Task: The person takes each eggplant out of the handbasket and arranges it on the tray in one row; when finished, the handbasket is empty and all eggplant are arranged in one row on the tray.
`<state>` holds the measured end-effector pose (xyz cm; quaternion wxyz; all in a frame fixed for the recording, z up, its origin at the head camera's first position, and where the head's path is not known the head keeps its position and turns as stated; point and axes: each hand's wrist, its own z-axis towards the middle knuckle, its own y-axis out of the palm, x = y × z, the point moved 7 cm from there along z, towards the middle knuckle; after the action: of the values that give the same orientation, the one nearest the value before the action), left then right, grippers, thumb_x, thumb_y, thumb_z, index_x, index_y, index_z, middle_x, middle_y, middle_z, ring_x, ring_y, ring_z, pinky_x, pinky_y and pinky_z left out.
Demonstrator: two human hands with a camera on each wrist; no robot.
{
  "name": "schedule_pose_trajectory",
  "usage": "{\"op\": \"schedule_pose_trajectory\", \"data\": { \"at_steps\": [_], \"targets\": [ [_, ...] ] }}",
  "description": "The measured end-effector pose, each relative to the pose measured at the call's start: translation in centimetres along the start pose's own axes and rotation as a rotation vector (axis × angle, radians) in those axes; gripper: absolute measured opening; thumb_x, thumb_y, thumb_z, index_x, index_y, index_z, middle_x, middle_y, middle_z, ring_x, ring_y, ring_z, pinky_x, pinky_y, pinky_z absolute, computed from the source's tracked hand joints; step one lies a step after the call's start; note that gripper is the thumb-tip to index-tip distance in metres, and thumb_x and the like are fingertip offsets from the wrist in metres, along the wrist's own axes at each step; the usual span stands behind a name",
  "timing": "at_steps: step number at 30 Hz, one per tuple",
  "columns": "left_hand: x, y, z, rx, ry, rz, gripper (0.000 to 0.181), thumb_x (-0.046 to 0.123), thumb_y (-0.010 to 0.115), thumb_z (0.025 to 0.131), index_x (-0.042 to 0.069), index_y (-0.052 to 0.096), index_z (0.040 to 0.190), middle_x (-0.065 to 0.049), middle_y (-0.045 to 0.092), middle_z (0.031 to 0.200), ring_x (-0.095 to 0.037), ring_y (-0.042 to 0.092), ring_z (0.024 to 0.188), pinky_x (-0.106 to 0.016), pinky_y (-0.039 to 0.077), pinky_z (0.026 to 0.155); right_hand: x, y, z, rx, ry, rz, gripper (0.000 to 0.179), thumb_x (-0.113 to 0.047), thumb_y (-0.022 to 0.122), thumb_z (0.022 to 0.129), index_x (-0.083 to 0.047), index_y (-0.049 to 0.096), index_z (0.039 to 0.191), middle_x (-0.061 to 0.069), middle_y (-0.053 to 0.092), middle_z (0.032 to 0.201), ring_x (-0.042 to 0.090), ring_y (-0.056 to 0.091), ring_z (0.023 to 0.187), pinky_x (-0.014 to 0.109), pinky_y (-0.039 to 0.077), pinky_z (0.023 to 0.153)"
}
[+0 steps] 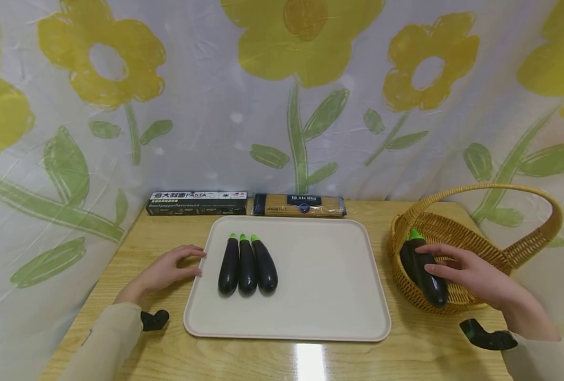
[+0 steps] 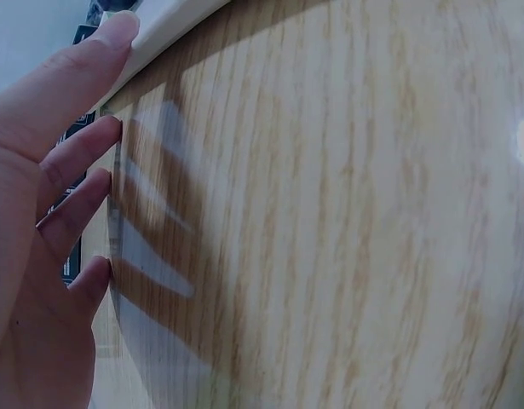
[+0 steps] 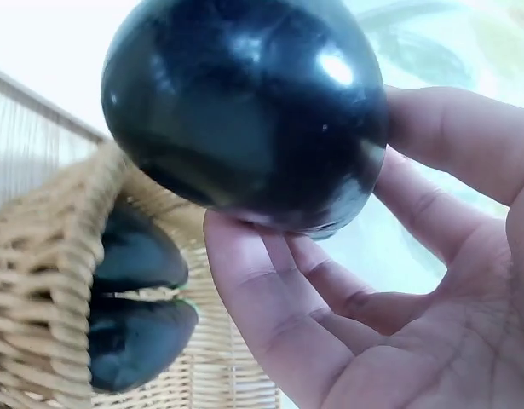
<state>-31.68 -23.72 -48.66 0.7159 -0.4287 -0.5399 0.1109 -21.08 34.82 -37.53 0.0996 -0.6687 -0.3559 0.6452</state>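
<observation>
My right hand (image 1: 472,275) pinches a dark eggplant (image 1: 431,280) with a green stem end, over the wicker basket (image 1: 401,288) at the right. In the right wrist view, thumb and fingers press on the sides of this eggplant (image 3: 244,102). Two more eggplants (image 3: 142,345) lie inside the basket, partly hidden by its wall. On the left half of the white tray (image 1: 320,286), three eggplants (image 1: 247,267) lie side by side, stems toward the back. My left hand (image 1: 170,270) is at the tray's left edge, fingers loosely bent and holding nothing.
A black pasta box (image 1: 196,203) and a pack of spaghetti (image 1: 298,205) lie behind the tray, along the back of the wooden table (image 1: 244,360). The basket's tall handle (image 1: 496,186) arches above its right side. A flowered curtain (image 1: 201,116) hangs behind.
</observation>
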Motion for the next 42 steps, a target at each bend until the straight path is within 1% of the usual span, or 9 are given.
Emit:
{"op": "schedule_pose_trajectory", "data": {
  "at_steps": [4,8,14,19,25,31,35,39,42],
  "targets": [
    [0.1,0.0,0.1,-0.004,-0.003,0.003,0.041,0.027,0.072,0.09,0.008,0.063,0.126,-0.018,0.055,0.136,-0.043,0.043,0.13,-0.062,0.031,0.108,-0.6,0.8,-0.5,0.006,0.01,0.007,0.04,-0.023,0.055,0.102,-0.01,0.05,0.139,0.021,0.043,0.144,0.025,0.056,0.119,0.025,0.053,0.08],
    [0.2,0.0,0.1,-0.001,0.0,0.005,0.041,0.027,0.072,0.09,0.008,0.064,0.125,-0.018,0.055,0.136,-0.043,0.043,0.13,-0.062,0.031,0.108,-1.1,1.3,-0.7,0.035,0.005,-0.016,0.04,-0.022,0.059,0.099,-0.009,0.051,0.136,0.023,0.044,0.141,0.048,0.047,0.122,0.026,0.053,0.078],
    [0.0,0.0,0.1,0.001,-0.003,0.007,0.041,0.028,0.072,0.09,0.009,0.064,0.125,-0.018,0.055,0.135,-0.043,0.043,0.13,-0.062,0.03,0.108,-1.3,2.3,-0.6,0.048,0.058,0.036,0.046,-0.024,0.067,0.095,-0.007,0.05,0.135,0.027,0.046,0.135,0.039,0.055,0.112,0.034,0.058,0.069],
    [0.0,0.0,0.1,-0.002,-0.006,0.008,0.041,0.029,0.072,0.09,0.01,0.064,0.125,-0.018,0.055,0.136,-0.043,0.043,0.13,-0.062,0.03,0.108,-1.8,2.9,-0.7,0.034,0.072,0.037,0.047,-0.024,0.068,0.094,-0.005,0.05,0.133,0.027,0.05,0.128,0.032,0.058,0.104,0.034,0.058,0.067],
    [0.1,0.0,0.1,-0.001,-0.007,0.01,0.042,0.029,0.073,0.09,0.009,0.064,0.125,-0.018,0.055,0.136,-0.044,0.043,0.13,-0.063,0.03,0.108,-2.9,4.0,-1.2,-0.016,-0.006,0.008,0.044,-0.021,0.067,0.094,-0.003,0.051,0.131,0.022,0.052,0.12,0.02,0.061,0.093,0.033,0.058,0.065],
    [0.1,-0.1,0.0,-0.002,-0.013,0.011,0.042,0.029,0.073,0.089,0.009,0.064,0.125,-0.018,0.055,0.136,-0.044,0.042,0.131,-0.062,0.03,0.109,-4.5,4.9,-1.2,-0.042,-0.072,-0.077,0.041,-0.025,0.068,0.094,-0.015,0.054,0.13,0.017,0.05,0.13,0.031,0.057,0.106,0.029,0.055,0.073],
    [0.1,-0.2,-0.1,-0.004,-0.02,0.008,0.042,0.029,0.073,0.089,0.009,0.064,0.125,-0.019,0.054,0.136,-0.044,0.042,0.131,-0.063,0.029,0.109,-5.3,5.8,0.0,-0.054,-0.083,-0.06,0.04,-0.029,0.067,0.094,-0.02,0.054,0.13,0.012,0.052,0.129,0.031,0.056,0.107,0.027,0.052,0.073],
    [0.2,-0.2,-0.1,0.0,-0.02,0.005,0.042,0.028,0.073,0.089,0.008,0.064,0.126,-0.019,0.055,0.136,-0.044,0.042,0.131,-0.063,0.03,0.108,-5.1,7.3,2.1,-0.101,-0.056,0.088,0.042,-0.028,0.067,0.095,-0.018,0.052,0.133,0.017,0.052,0.129,0.028,0.058,0.107,0.031,0.055,0.076],
    [0.3,-0.2,0.0,0.003,-0.008,0.0,0.042,0.026,0.073,0.089,0.008,0.064,0.126,-0.019,0.055,0.135,-0.044,0.043,0.13,-0.063,0.03,0.108,-4.6,8.4,4.0,-0.112,-0.018,0.159,0.045,-0.029,0.067,0.094,-0.017,0.051,0.134,0.02,0.053,0.131,0.029,0.059,0.112,0.036,0.054,0.085]
  ]
}}
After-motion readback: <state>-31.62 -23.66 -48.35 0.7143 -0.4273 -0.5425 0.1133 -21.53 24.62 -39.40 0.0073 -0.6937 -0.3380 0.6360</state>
